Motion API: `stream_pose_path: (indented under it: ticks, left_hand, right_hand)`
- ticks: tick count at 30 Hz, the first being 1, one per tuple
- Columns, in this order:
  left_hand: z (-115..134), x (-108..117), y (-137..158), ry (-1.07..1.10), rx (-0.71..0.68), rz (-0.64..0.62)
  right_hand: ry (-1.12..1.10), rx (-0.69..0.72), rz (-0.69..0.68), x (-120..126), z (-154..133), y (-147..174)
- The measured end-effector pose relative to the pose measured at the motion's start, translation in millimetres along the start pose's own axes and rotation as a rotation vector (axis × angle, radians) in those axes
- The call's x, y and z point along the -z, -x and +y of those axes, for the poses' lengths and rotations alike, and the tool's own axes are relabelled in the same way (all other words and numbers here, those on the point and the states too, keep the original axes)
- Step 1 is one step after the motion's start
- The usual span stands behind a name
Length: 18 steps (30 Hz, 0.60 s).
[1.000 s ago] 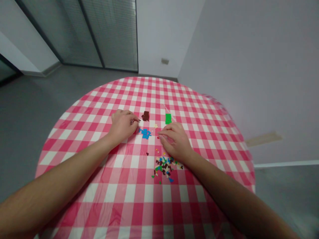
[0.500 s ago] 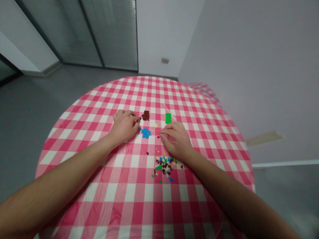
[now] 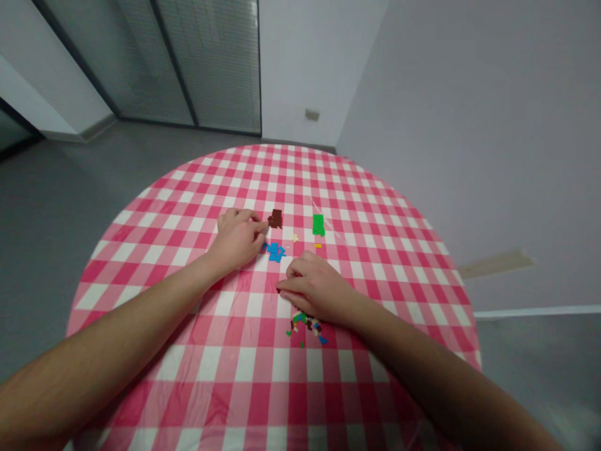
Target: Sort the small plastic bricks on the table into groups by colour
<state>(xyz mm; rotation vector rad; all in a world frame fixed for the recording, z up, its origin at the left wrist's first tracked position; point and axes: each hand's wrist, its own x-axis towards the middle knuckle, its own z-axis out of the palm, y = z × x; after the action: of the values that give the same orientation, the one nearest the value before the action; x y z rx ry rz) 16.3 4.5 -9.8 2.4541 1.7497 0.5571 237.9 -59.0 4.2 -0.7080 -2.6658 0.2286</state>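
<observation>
My left hand (image 3: 240,235) rests on the cloth with its fingers curled, its fingertips beside a cluster of dark brown toy building bricks (image 3: 276,218). What those fingertips hold, if anything, is too small to make out. Just below them lies a group of blue bricks (image 3: 274,252). My right hand (image 3: 315,285) is lower and to the right, thumb and forefinger closed on a tiny dark brown brick (image 3: 278,290). Under and below this palm is a mixed heap of small bricks (image 3: 300,319), partly hidden.
Green bricks (image 3: 318,224) form a block at the upper right of the groups, with a yellow brick (image 3: 318,245) below it. Cream bricks (image 3: 295,238) lie between the groups. A red-and-white checked cloth (image 3: 225,382) covers the round table. A wall stands behind.
My right hand has moved down and left from below the green bricks to the lone brown brick, uncovering the yellow brick and covering part of the heap. My left hand has barely shifted.
</observation>
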Motion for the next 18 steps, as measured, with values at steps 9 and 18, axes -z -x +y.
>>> stream_pose_path:
  ticks: [9, 18]
  left_hand:
    - [1.7, 2.5, -0.3, 0.011, -0.021, 0.033]
    - [4.5, 8.2, 5.4, 0.116, -0.055, 0.19]
  right_hand:
    - [-0.03, -0.014, 0.018, -4.1, 1.7, 0.7]
    - [-0.002, 0.016, -0.019, -6.8, 2.6, 1.5]
